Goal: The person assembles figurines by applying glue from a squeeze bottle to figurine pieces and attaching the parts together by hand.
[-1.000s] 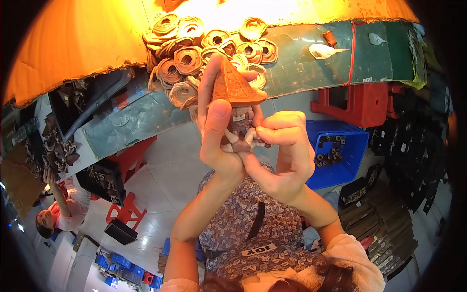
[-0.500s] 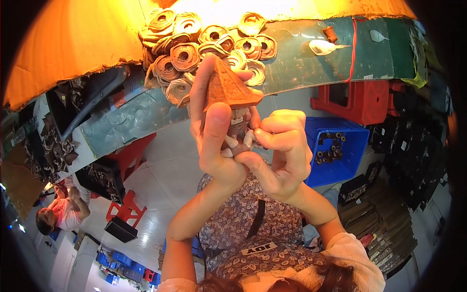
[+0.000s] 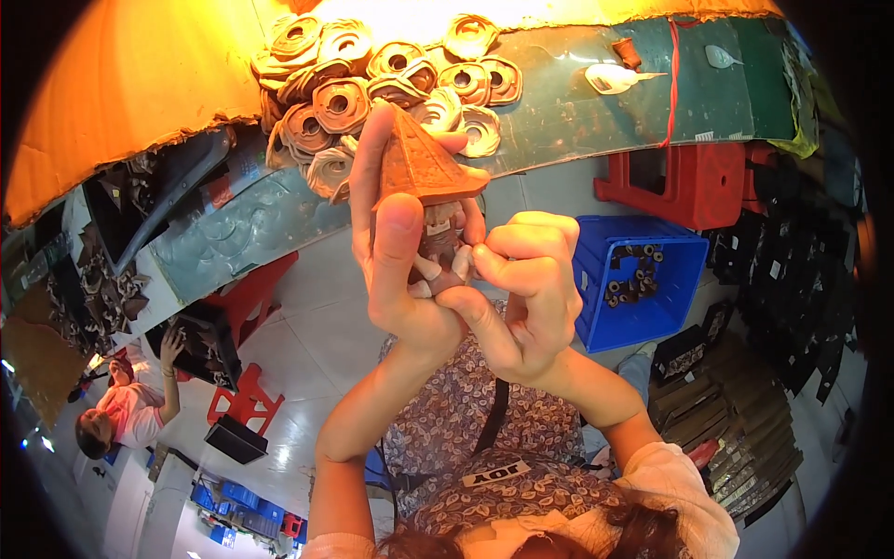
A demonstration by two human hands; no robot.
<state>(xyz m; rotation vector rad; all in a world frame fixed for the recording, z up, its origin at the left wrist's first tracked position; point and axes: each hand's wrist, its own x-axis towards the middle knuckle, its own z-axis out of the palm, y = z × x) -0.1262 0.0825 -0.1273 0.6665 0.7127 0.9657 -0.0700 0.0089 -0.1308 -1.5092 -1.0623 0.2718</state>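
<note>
Brown, clay-like figurine with pointed orange top point(image 3: 424, 182) sits slightly farther left in frame, left hand point(image 3: 400, 293) wrapped around it, right hand point(image 3: 533, 289) pinching its lower end, handling unbroken.

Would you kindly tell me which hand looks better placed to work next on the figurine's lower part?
Probably the right hand: its fingers are at the lower part of the figurine, while the left hand supports the figurine around its pointed brown top.

Left hand point(image 3: 402, 300) and figure point(image 3: 421, 170) fronting heaped rings point(image 3: 326, 93), open green tabletop point(image 3: 551, 110) rightward, then white bottle point(image 3: 610, 79), red cord point(image 3: 673, 88)
</note>
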